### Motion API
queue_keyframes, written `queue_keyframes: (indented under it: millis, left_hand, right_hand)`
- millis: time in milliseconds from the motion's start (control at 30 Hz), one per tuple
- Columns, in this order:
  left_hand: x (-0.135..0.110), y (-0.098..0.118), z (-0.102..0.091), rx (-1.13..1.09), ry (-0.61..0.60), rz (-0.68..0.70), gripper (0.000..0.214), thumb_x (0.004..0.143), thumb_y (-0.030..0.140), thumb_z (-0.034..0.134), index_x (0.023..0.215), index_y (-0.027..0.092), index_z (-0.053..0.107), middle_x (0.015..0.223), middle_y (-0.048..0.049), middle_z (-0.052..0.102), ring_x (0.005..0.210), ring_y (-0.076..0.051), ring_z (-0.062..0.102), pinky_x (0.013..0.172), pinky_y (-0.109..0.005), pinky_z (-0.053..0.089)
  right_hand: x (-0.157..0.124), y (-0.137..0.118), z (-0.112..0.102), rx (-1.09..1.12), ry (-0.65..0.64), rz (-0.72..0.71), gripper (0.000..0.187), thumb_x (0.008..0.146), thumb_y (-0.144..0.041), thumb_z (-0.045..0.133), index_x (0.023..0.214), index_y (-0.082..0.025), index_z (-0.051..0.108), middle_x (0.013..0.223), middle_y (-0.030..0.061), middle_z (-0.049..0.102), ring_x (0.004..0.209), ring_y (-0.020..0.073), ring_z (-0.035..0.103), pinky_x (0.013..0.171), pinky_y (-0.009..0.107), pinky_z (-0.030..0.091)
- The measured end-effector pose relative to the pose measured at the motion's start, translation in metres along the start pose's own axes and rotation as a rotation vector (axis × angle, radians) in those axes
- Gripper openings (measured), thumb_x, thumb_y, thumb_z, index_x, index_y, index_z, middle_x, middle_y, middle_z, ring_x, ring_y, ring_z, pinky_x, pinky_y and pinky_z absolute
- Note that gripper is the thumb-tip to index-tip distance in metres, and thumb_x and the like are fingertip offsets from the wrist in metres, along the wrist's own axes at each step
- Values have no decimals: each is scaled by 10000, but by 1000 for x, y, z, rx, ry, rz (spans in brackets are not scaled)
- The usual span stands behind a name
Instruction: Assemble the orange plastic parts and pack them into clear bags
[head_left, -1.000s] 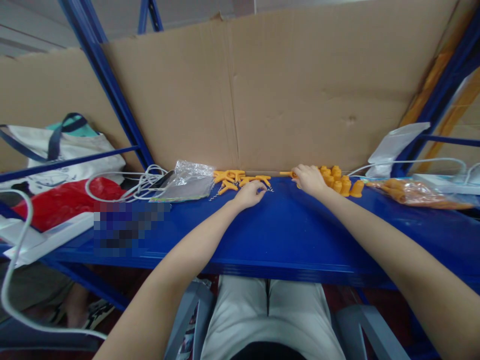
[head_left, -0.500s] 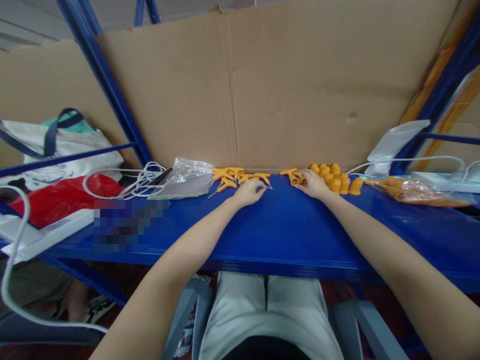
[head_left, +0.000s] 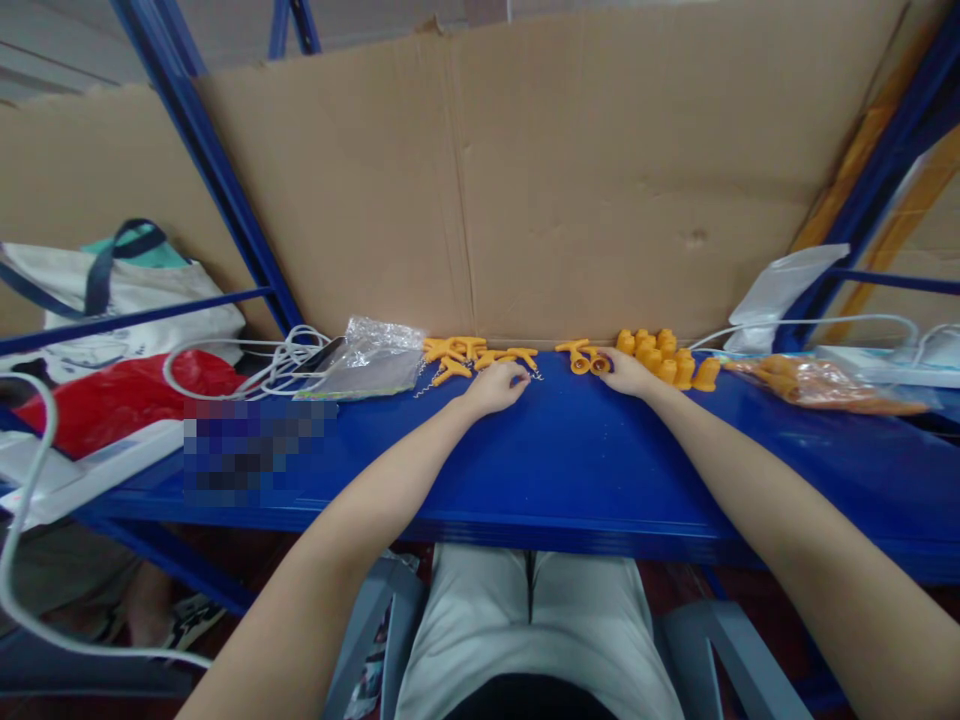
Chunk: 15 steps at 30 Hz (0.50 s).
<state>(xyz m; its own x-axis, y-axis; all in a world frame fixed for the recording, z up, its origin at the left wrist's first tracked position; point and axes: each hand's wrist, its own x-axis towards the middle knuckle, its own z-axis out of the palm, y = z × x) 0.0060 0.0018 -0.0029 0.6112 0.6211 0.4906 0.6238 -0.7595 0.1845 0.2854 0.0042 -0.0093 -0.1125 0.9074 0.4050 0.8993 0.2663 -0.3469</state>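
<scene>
My left hand (head_left: 496, 386) rests curled on the blue shelf (head_left: 570, 470), its fingertips pinched by a small metal chain beside a row of orange plastic figures (head_left: 472, 356). My right hand (head_left: 628, 373) lies closed on the shelf, fingers against an orange plastic piece (head_left: 582, 357) that it has drawn out. A cluster of orange cone-shaped caps (head_left: 666, 358) stands just right of that hand, against the cardboard.
A cardboard sheet (head_left: 570, 180) walls the back of the shelf. At left lie a clear plastic bag (head_left: 373, 358), white cables (head_left: 247, 365), a red bag (head_left: 112, 400) and a tote bag (head_left: 127, 290). At right are an orange-filled bag (head_left: 817, 384) and a white pouch (head_left: 787, 285).
My right hand has pulled back from the cardboard toward me and slid left, bringing an orange piece away from the cone cluster. My left hand has stayed in place.
</scene>
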Motion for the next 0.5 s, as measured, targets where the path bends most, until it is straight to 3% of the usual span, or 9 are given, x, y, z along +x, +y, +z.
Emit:
queue_keyframes:
  millis: [200, 333, 400, 500]
  left_hand:
    - [0, 0, 0, -14, -9, -8, 142, 831, 146, 570, 846, 170, 710, 922, -65, 734, 799, -195, 676, 778, -329, 531]
    - [1, 0, 0, -11, -26, -25, 149, 833, 153, 562, 846, 169, 710, 909, -69, 731, 796, -203, 672, 781, -337, 532]
    - [1, 0, 1, -9, -26, -23, 151, 833, 157, 561, 851, 168, 711, 907, -71, 731, 799, -206, 670, 780, -340, 533]
    - [0, -1, 2, -14, -16, -12, 143, 830, 158, 569, 852, 172, 710, 905, -65, 732, 802, -202, 670, 780, -335, 534]
  right_hand:
    - [-5, -7, -31, -334, 166, 110, 497, 837, -107, 420, 1305, -144, 585, 1304, 156, 615, 1218, 309, 548, 998, 453, 432]
    - [-9, -5, -44, -400, 255, 224, 511, 865, -131, 348, 1339, -128, 538, 1296, 189, 594, 1183, 317, 544, 945, 469, 425]
    - [-11, -2, -45, -433, 225, 267, 506, 864, -159, 356, 1336, -134, 536, 1300, 193, 581, 1182, 327, 530, 943, 488, 410]
    - [-11, 5, -44, -493, 49, 280, 472, 843, -199, 408, 1278, -151, 587, 1323, 178, 565, 1197, 348, 510, 966, 538, 385]
